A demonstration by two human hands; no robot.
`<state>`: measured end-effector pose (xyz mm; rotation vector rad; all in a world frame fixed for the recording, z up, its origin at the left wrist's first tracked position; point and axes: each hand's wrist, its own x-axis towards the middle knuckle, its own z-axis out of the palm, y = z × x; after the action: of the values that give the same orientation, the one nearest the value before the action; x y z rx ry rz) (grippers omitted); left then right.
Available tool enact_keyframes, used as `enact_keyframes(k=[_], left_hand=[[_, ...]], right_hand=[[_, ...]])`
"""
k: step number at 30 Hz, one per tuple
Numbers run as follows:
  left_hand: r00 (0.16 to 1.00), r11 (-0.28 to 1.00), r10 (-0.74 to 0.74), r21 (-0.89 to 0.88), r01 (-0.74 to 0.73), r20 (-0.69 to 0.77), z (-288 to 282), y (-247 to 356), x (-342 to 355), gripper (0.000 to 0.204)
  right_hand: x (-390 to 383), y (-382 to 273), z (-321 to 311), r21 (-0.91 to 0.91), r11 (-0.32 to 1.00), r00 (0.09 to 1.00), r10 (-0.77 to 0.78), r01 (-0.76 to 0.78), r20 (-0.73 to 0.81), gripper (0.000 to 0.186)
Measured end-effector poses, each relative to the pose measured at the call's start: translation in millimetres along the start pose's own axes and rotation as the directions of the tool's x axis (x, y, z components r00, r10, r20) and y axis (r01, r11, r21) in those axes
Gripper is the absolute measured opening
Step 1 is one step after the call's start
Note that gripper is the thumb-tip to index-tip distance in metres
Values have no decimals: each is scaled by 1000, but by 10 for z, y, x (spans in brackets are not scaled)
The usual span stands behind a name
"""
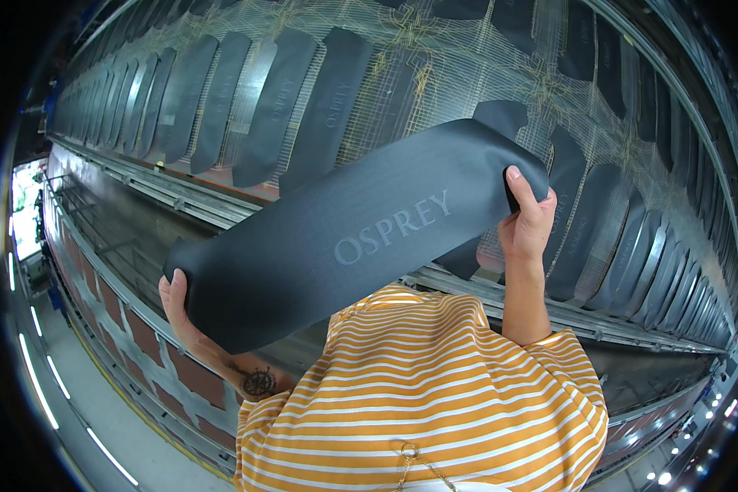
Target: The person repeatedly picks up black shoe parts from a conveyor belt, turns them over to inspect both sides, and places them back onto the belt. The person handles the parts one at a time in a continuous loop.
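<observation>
A long dark grey sheet piece [303, 271] with embossed lettering spans the view in front of my striped shirt, held diagonally with its right end higher. My left hand [176, 299] grips its lower left end, thumb on the face. My right hand [525, 221] is closed on the upper right end, where the material bends. Behind it, similar dark pieces [336, 98] lie in rows on a wire mesh surface [402, 82], some partly hidden by the held piece.
A metal rail [180, 201] edges the mesh surface. More pieces [599, 230] run off to the right. At lower left are a railing [107, 271], reddish panels [139, 344] and a pale floor strip [82, 394] with a yellow edge.
</observation>
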<state>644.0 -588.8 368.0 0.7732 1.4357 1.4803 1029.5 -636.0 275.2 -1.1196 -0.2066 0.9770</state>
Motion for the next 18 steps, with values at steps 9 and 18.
enact_keyframes(k=[9, 18], left_hand=[[802, 863, -482, 348, 366, 352, -428, -1013, 482, 9], [507, 629, -750, 224, 744, 425, 498, -3248, -211, 19]], right_hand=[[1166, 410, -24, -179, 982, 998, -63, 67, 27, 30], [3125, 1068, -201, -513, 858, 992, 58, 6, 109, 33]])
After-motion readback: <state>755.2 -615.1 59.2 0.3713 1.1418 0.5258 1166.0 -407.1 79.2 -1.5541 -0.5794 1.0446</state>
